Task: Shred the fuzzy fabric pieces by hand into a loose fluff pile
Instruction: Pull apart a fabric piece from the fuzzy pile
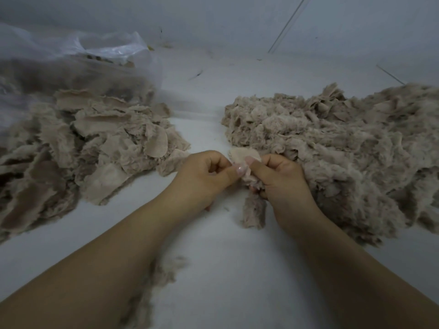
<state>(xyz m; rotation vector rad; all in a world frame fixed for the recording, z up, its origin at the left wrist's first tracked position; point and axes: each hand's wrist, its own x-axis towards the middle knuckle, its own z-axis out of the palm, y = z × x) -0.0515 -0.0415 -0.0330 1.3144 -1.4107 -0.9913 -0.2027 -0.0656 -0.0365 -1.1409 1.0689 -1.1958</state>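
So the beige fuzzy fabric piece (247, 169) sits right in the middle of the white surface (213, 269), held up between both hands. The left hand (204, 176) pinches its left edge with thumb and curled fingers, and the right hand (282, 179) grips the rest, a fuzzy strip hanging down out of that fist. To the right there's the big fluff pile (344, 150), touching the right hand. Off to the left is a heap of flat fabric scraps (95, 143), with a clear plastic bag (71, 62) behind it.
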